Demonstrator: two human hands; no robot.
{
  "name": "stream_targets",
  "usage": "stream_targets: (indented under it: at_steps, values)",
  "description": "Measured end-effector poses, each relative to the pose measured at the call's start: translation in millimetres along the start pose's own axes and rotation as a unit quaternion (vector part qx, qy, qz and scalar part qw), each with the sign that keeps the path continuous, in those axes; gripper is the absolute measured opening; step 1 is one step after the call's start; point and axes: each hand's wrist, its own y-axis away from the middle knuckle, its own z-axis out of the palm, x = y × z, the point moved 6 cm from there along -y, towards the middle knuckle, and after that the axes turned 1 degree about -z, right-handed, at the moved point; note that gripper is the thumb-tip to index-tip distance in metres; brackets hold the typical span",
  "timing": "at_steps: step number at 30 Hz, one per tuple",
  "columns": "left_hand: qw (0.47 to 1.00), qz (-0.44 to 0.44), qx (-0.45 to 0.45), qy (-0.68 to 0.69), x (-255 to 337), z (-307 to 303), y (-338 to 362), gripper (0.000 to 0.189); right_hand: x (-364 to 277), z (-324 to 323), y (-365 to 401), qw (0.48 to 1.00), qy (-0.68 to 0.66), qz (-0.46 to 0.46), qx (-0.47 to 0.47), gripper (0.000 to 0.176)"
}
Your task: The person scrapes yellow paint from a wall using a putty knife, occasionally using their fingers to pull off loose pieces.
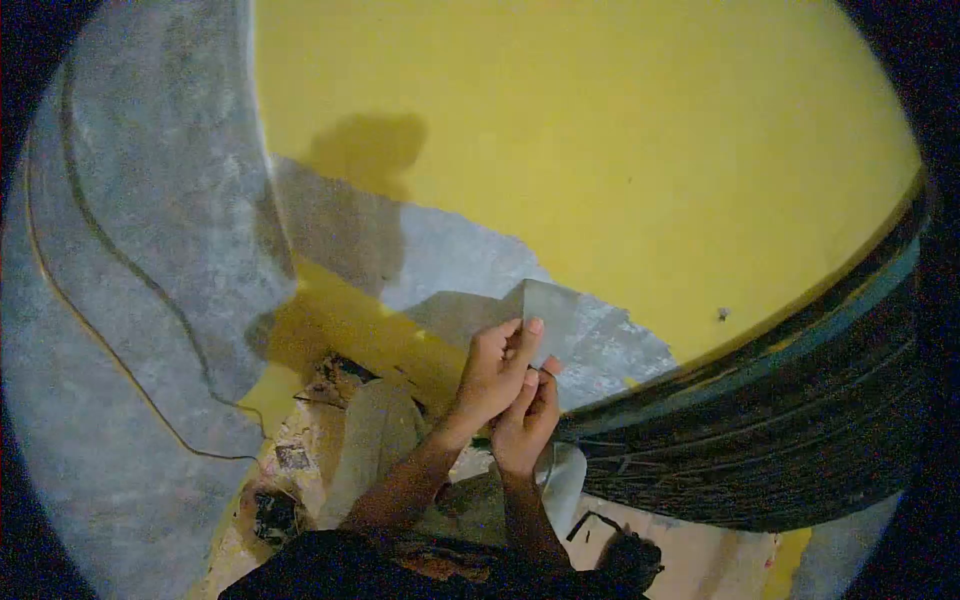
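My left hand (492,374) pinches a thin grey sheet (550,308) by its left side, the thumb lying flat on its face. The sheet stands up from my fingers with one squared corner at the top. Just below and to the right, my right hand (525,424) is closed with curled fingers at the sheet's lower edge, close against my left fingers. Behind the sheet is a bare, light grey patch (450,245) with a ragged border in the yellow painted surface (600,130).
A large dark ribbed tyre-like ring (750,440) curves along the right. A thin cable (110,350) runs down the grey surface (150,200) at left. Dark clutter (275,515) lies lower left, and a black object (630,560) sits at bottom right.
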Motion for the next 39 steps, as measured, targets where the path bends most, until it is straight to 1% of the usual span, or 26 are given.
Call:
stream_targets:
  at_steps: [1, 2, 3, 5, 8, 10, 12, 14, 15, 17, 18, 20, 22, 24, 25, 26, 27, 28, 29, 30, 31, 33, 34, 36, 37, 39]
  values:
    - [0.998, -0.041, -0.013, 0.052, 1, 2, 2, 0.038, 1, 4, -1, 1.000, -0.005, 0.001, -0.007, 0.029]
    - [0.999, -0.005, 0.003, 0.036, 14, 0, 2, 0.042, -4, 5, -1, 0.999, 0.003, -0.039, 0.001, 0.029]
    - [0.999, -0.004, 0.008, 0.033, 6, -3, -1, 0.042, -10, 6, -2, 0.997, 0.010, -0.080, 0.010, 0.029]
    - [0.999, 0.008, -0.033, -0.021, -8, -3, -8, 0.046, -25, 9, -1, 0.997, 0.001, -0.076, 0.022, 0.029]
    - [0.997, 0.018, -0.013, -0.073, -1, -6, -8, 0.047, -29, 9, 2, 0.998, -0.009, -0.053, 0.025, 0.028]
    - [0.999, -0.006, -0.027, -0.045, 0, -7, -9, 0.048, -19, 14, 7, 0.999, -0.015, -0.034, 0.011, 0.028]
    - [0.998, -0.030, -0.042, -0.021, 0, -9, -6, 0.048, -2, 15, 15, 0.992, 0.049, -0.087, 0.080, 0.028]
    - [0.980, 0.021, 0.001, -0.197, 10, -17, -4, 0.049, 7, 17, 13, 0.993, 0.019, -0.091, 0.074, 0.029]
    - [0.979, 0.024, 0.006, -0.202, 13, -18, -6, 0.049, 7, 19, 11, 0.993, -0.009, -0.097, 0.069, 0.029]
    - [0.992, 0.016, -0.047, -0.118, 15, -10, -10, 0.050, 1, 17, 8, 0.993, 0.007, -0.095, 0.064, 0.029]
    - [0.991, 0.019, -0.042, -0.127, 16, -10, -11, 0.050, -2, 18, 5, 0.993, 0.029, -0.093, 0.064, 0.030]
    - [0.995, -0.093, -0.040, -0.022, -2, -8, -12, 0.051, -1, 23, 5, 0.993, 0.013, -0.082, 0.080, 0.031]
    - [0.994, -0.061, -0.041, -0.077, -6, -10, -17, 0.052, 0, 20, 2, 0.993, 0.001, -0.069, 0.097, 0.032]
    - [0.990, -0.030, -0.041, -0.128, -11, -12, -25, 0.053, -3, 16, -11, 0.993, 0.034, -0.117, -0.002, 0.034]
    - [0.991, 0.010, 0.018, -0.129, -7, -20, -32, 0.053, -18, 10, -24, 0.993, 0.030, -0.115, -0.005, 0.034]
    - [0.988, 0.050, 0.077, -0.128, 4, -26, -33, 0.052, -44, 12, -40, 0.989, 0.048, -0.105, -0.094, 0.034]
    - [0.987, 0.048, 0.076, -0.130, 9, -25, -36, 0.052, -60, 20, -49, 0.977, 0.066, -0.094, -0.179, 0.034]
    - [0.995, 0.024, 0.093, -0.009, 20, -24, -41, 0.051, -67, 23, -56, 0.977, 0.065, -0.098, -0.177, 0.034]
    - [0.988, 0.004, 0.106, 0.115, 28, -21, -45, 0.050, -83, 27, -62, 0.968, 0.072, -0.178, -0.161, 0.034]
    - [0.979, 0.006, 0.043, 0.201, 34, -18, -47, 0.050, -98, 28, -64, 0.951, 0.079, -0.260, -0.145, 0.035]
    - [0.977, 0.020, 0.043, 0.206, 37, -21, -45, 0.050, -100, 28, -61, 0.947, 0.078, -0.274, -0.146, 0.035]
    - [0.991, 0.024, 0.078, 0.102, 32, -34, -35, 0.052, -92, 27, -45, 0.952, 0.086, -0.243, -0.167, 0.035]
    - [0.991, 0.033, 0.083, 0.103, 25, -41, -30, 0.052, -92, 27, -34, 0.949, 0.082, -0.251, -0.171, 0.035]
    - [0.995, 0.023, 0.051, 0.084, 1, -48, -18, 0.052, -70, 24, -16, 0.976, 0.055, -0.106, -0.183, 0.034]
    - [0.995, 0.020, 0.052, 0.082, -7, -51, -12, 0.052, -62, 24, -12, 0.976, 0.054, -0.103, -0.185, 0.034]
    - [0.993, 0.015, 0.037, 0.114, -14, -48, -1, 0.052, -52, 20, -6, 0.971, 0.086, -0.197, -0.110, 0.034]
